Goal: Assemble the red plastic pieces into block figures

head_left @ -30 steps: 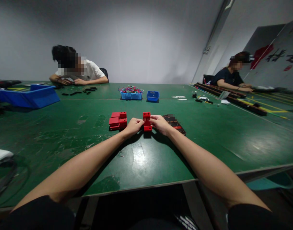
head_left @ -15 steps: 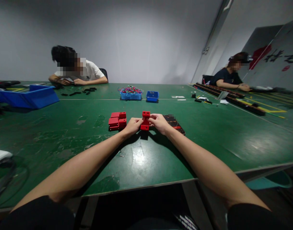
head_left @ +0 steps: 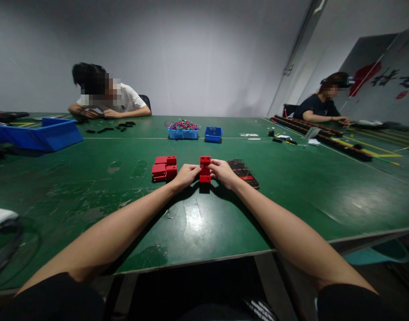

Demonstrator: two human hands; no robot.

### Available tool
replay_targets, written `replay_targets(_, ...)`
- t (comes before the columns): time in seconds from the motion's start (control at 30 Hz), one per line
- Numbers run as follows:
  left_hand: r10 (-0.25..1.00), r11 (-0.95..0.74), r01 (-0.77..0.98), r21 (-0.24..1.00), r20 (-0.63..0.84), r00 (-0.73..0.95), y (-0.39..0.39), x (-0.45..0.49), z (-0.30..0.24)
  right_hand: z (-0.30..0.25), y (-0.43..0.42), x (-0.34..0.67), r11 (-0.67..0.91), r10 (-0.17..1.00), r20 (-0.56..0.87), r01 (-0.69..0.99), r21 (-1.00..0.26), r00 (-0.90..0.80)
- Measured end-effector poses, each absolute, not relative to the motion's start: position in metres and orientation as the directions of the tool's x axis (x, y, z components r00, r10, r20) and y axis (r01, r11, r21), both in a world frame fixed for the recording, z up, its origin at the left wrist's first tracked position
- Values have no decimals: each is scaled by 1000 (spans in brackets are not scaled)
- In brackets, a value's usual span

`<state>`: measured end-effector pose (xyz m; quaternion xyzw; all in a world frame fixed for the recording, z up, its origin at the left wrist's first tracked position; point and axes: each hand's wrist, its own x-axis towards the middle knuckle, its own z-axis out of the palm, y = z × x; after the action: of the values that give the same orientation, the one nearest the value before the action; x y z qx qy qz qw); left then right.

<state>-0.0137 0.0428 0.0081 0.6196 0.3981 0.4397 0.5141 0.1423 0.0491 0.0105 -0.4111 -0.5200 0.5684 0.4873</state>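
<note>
Head view showed both hands held where they had been a moment before, out over the middle of the green worktop [head_left: 197,223], with the red part [head_left: 204,169] between them barely shifted. The left hand [head_left: 186,174] and right hand [head_left: 222,172] each had their fingers clenched on a side of that part, which stood upright; whether it touched the worktop was hard to make out. A stack of red blocks [head_left: 164,168] sat just left of the left hand. A dark device [head_left: 243,173] lay partly hidden behind the right hand. Two blue bins [head_left: 183,132] stood toward the far edge.
</note>
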Motion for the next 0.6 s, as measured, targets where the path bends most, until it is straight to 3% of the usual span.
replay_targets(0.6,951,-191,111,975,156,266,40,-15,10,11,49,142,-18,978,12,-141,-990,-209)
